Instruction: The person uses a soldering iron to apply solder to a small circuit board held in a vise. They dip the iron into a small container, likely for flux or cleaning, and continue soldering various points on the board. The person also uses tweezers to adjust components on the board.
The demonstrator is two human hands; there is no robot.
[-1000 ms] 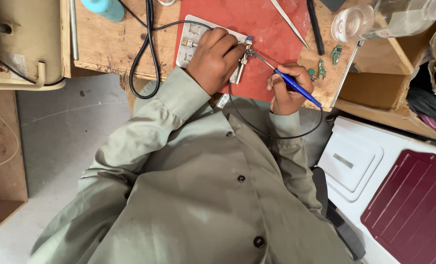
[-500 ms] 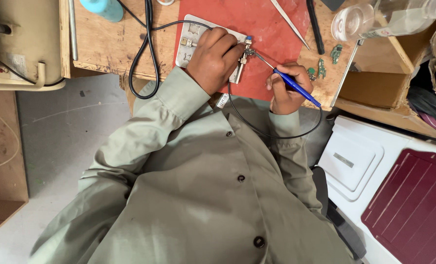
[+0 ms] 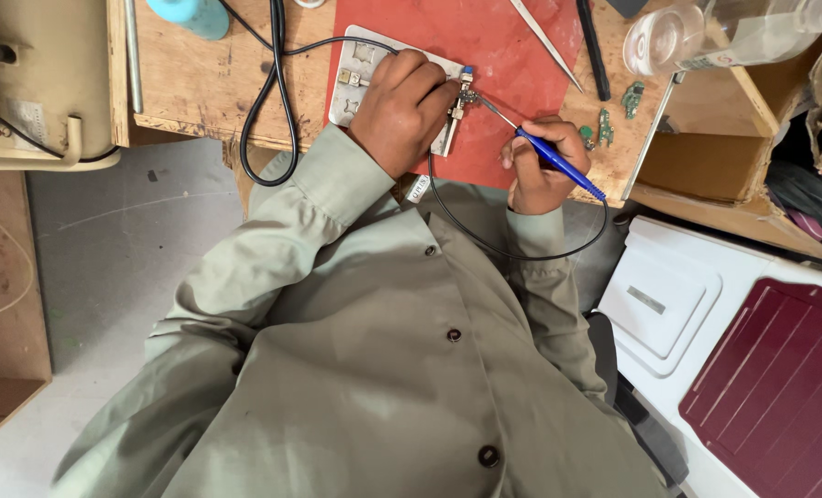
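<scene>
A: Right hand (image 3: 535, 171) is curled tight round a blue-handled soldering iron (image 3: 558, 164), pen grip, tip on a small metal part (image 3: 461, 97) at the edge of the grey holder plate (image 3: 365, 78).

B: Left hand (image 3: 402, 111)?

A: Half closed, fingers bent down on the holder plate, fingertips pinching or steadying that metal part; can't tell which.

B: Room to move?

A: Tight. Both hands sit at the near edge of the wooden bench (image 3: 199, 92), on the red mat (image 3: 503, 46). Open mat lies beyond the part.

B: Obstructions?

A: Black cable (image 3: 277, 111) loops off the bench left of the left wrist. The iron's cord (image 3: 521, 254) hangs below both hands. Tweezers (image 3: 544, 41) and a black tool (image 3: 593, 51) lie on the mat, well apart. Small green circuit boards (image 3: 618, 111) sit just beside the right hand. Clear plastic bottle (image 3: 706, 32) lies at far right.
</scene>
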